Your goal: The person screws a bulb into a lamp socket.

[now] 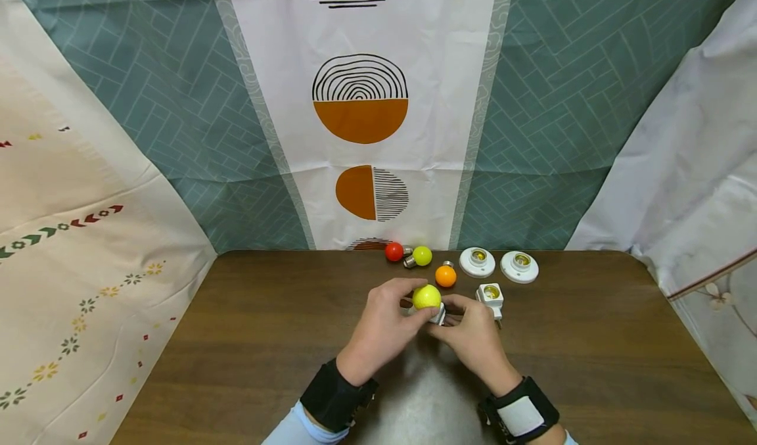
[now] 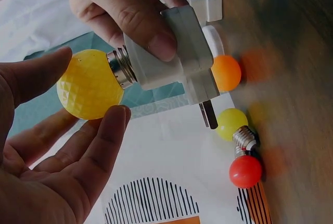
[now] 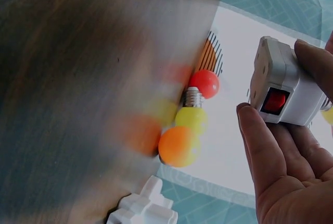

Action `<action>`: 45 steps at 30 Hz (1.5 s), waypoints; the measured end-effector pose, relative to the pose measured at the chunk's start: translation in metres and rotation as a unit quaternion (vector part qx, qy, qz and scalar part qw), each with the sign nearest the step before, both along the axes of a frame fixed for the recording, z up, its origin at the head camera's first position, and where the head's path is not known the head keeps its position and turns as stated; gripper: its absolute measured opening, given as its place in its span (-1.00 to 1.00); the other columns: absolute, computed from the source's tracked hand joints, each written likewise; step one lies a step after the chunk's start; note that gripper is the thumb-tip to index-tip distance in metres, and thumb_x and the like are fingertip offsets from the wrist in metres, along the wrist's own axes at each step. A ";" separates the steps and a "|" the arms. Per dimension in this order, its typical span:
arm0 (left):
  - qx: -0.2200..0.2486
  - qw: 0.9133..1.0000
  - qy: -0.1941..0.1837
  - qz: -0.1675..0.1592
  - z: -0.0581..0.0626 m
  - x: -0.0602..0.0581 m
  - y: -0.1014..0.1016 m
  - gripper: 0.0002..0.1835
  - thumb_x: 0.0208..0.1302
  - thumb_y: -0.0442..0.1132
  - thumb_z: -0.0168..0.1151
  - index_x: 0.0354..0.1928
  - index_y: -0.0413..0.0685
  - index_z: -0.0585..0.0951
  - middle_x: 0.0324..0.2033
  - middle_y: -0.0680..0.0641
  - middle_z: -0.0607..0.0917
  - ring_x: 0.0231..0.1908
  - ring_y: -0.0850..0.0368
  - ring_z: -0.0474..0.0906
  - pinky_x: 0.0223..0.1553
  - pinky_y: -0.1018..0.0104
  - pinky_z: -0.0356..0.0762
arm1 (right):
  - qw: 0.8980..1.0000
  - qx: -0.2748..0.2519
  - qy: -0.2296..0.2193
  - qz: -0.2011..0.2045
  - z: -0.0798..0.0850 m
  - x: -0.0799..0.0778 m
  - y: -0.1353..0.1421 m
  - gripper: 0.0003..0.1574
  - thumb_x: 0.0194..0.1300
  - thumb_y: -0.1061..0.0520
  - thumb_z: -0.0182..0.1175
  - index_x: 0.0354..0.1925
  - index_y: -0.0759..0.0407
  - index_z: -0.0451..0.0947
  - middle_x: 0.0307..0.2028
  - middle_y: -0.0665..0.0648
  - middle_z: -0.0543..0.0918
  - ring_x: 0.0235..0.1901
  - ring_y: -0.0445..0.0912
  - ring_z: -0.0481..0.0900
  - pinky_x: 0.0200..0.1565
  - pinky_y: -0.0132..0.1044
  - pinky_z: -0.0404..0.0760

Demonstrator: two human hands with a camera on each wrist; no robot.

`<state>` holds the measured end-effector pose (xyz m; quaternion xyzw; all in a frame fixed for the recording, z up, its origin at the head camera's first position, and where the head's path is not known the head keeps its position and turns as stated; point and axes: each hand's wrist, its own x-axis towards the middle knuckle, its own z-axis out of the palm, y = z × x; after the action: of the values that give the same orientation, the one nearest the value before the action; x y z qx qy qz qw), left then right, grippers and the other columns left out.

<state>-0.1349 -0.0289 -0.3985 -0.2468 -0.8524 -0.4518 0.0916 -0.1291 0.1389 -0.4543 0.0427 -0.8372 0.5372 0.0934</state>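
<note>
My left hand [image 1: 381, 323] pinches a yellow light bulb [image 2: 91, 86] between thumb and fingertips. In my right hand [image 1: 476, 343] is a white plug-in lamp socket [image 2: 161, 52], gripped by thumb and fingers. The bulb's metal screw base [image 2: 122, 67] sits at the socket's mouth, with some thread showing outside it. Flat plug prongs [image 2: 208, 114] stick out of the socket in the left wrist view. A red rocker switch [image 3: 276, 101] shows on the socket's side in the right wrist view. Both hands are above the table, close together.
Behind the hands lie a red bulb [image 1: 393, 252], a yellow-green bulb [image 1: 422, 256] and an orange bulb [image 1: 445, 276]. Two round white lamp holders [image 1: 477, 261] stand at the table's back edge. Another white plug-in socket [image 1: 489, 294] lies just beyond my right hand.
</note>
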 end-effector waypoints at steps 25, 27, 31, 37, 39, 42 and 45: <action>-0.008 1.000 0.012 0.010 -0.001 0.000 0.004 -0.56 0.06 -0.06 0.37 0.02 0.09 0.59 -0.12 0.14 0.54 -0.17 0.32 0.45 -0.22 0.39 0.49 | 1.000 0.030 -0.004 -0.001 0.002 -0.001 0.002 -0.48 -0.25 0.04 0.54 -0.23 0.06 0.62 -0.32 -0.03 0.62 -0.28 -0.21 0.57 -0.32 -0.39 0.55; -0.008 1.000 0.013 0.006 -0.001 0.000 0.004 -0.56 0.07 -0.08 0.37 0.04 0.07 0.58 -0.10 0.14 0.55 -0.16 0.33 0.46 -0.21 0.40 0.48 | 1.000 0.031 -0.003 -0.002 0.002 -0.001 0.002 -0.49 -0.26 0.05 0.54 -0.24 0.06 0.62 -0.33 -0.03 0.62 -0.29 -0.21 0.58 -0.33 -0.39 0.55; -0.014 1.000 0.015 -0.005 -0.001 0.001 0.004 -0.57 0.08 -0.13 0.37 0.04 0.05 0.57 -0.08 0.16 0.55 -0.10 0.34 0.45 -0.11 0.41 0.44 | 1.000 0.029 -0.004 -0.001 0.003 -0.001 0.002 -0.50 -0.26 0.09 0.54 -0.24 0.08 0.62 -0.32 -0.02 0.62 -0.29 -0.21 0.58 -0.32 -0.39 0.55; -0.006 1.000 0.004 -0.015 -0.002 0.001 0.003 -0.57 0.12 -0.17 0.33 0.07 0.03 0.55 -0.05 0.13 0.55 -0.09 0.33 0.45 -0.07 0.37 0.43 | 1.000 0.023 -0.005 0.000 0.002 -0.001 0.003 -0.48 -0.25 0.09 0.53 -0.22 0.10 0.61 -0.31 0.00 0.62 -0.28 -0.21 0.58 -0.33 -0.39 0.54; 0.001 1.000 0.000 -0.010 -0.002 0.001 0.004 -0.56 0.12 -0.13 0.33 0.08 0.02 0.54 -0.05 0.11 0.55 -0.10 0.33 0.46 -0.08 0.37 0.44 | 1.000 0.022 -0.003 -0.002 0.001 0.000 0.003 -0.48 -0.25 0.08 0.54 -0.22 0.10 0.61 -0.31 0.00 0.62 -0.28 -0.21 0.58 -0.33 -0.40 0.54; 0.011 1.000 -0.008 0.001 -0.003 0.001 0.005 -0.53 0.11 -0.07 0.34 0.07 0.01 0.53 -0.07 0.10 0.56 -0.13 0.33 0.48 -0.11 0.38 0.44 | 1.000 0.022 -0.001 -0.005 0.000 0.000 0.004 -0.49 -0.24 0.08 0.53 -0.22 0.09 0.62 -0.31 -0.02 0.62 -0.27 -0.21 0.57 -0.33 -0.40 0.54; 0.012 1.000 -0.016 0.010 -0.005 0.001 0.007 -0.53 0.09 -0.02 0.35 0.05 0.02 0.55 -0.10 0.12 0.56 -0.15 0.33 0.47 -0.13 0.37 0.46 | 1.000 0.025 0.002 -0.004 -0.001 0.000 0.004 -0.51 -0.22 0.09 0.52 -0.22 0.08 0.62 -0.31 -0.04 0.62 -0.27 -0.22 0.57 -0.31 -0.40 0.54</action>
<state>-0.1341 -0.0222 -0.4032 -0.2297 -0.8505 -0.4654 0.0853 -0.1295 0.1429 -0.4552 0.0429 -0.8503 0.5158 0.0958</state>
